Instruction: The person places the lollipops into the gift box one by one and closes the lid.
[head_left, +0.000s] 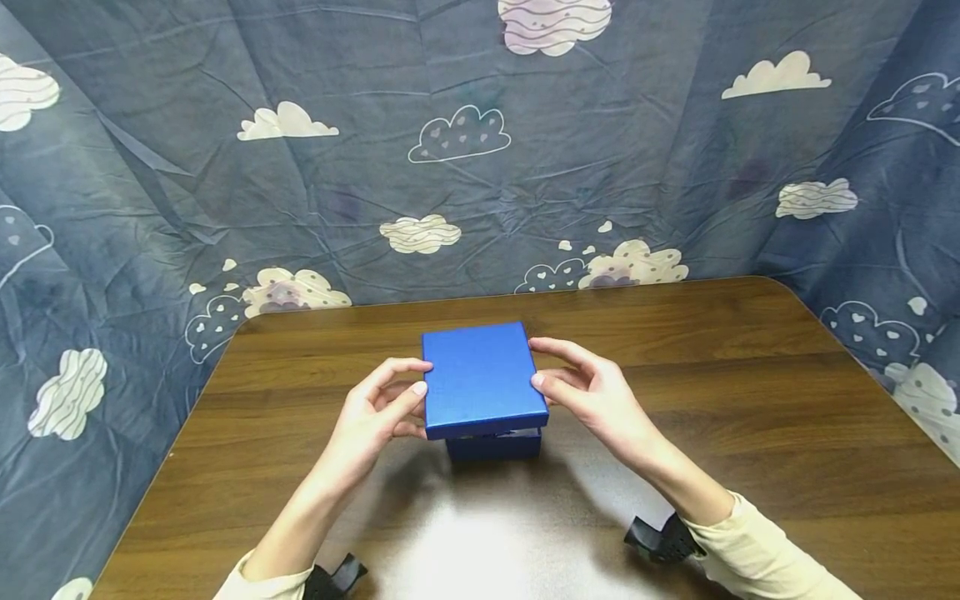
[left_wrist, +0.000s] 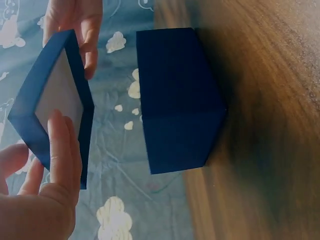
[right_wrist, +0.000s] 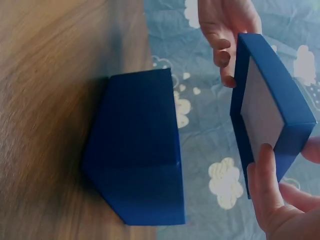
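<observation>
A square blue box lid (head_left: pixel 483 375) with a pale inside is held level above a blue box (head_left: pixel 493 447) on the table. Both wrist views show a gap between lid and box. My left hand (head_left: pixel 378 408) grips the lid's left side, thumb at the rim and some fingertips under it. On the opposite side my right hand (head_left: pixel 588 392) holds the lid the same way. In the left wrist view the box's outer walls (left_wrist: pixel 180 100) show, but its inside does not. From the head view, a sliver of something pale shows at the box's opening, too little to identify.
The box stands on a brown wooden table (head_left: pixel 300 400) with a bright glare near its front. Behind and beside the table hangs a blue-grey cloth (head_left: pixel 360 183) with cloud prints. Black straps (head_left: pixel 663 540) sit at both wrists, by the cream sleeves.
</observation>
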